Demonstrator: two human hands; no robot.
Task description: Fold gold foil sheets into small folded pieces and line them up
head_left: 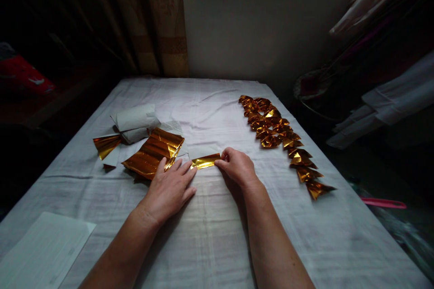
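Far out to the left of both hands, a red item is seen on a dark surface. Nearer, to the left of the left forearm, a white sheet is laid flat on the pale tablecloth. Ahead and to the left of the left hand, a fan-shaped gold piece is set down, with a curled bundle of pale paper just beyond it. Closer in, a stack of gold sheets is partly covered by the fingers of the left hand, which is held palm down and spread, nothing being grasped. Beyond these, a patterned curtain is hung. Between the 2 hands, a narrow gold strip is laid on the cloth; its left end is met by the left fingertips, and its right end is pinched between the thumb and fingers of the right hand. Ahead and to the right of the right hand, folded gold pieces are lined up in 2 slanting rows, the outer row being brought nearer. Farther right, past the table edge, a pink handle and hanging white fabric are seen.
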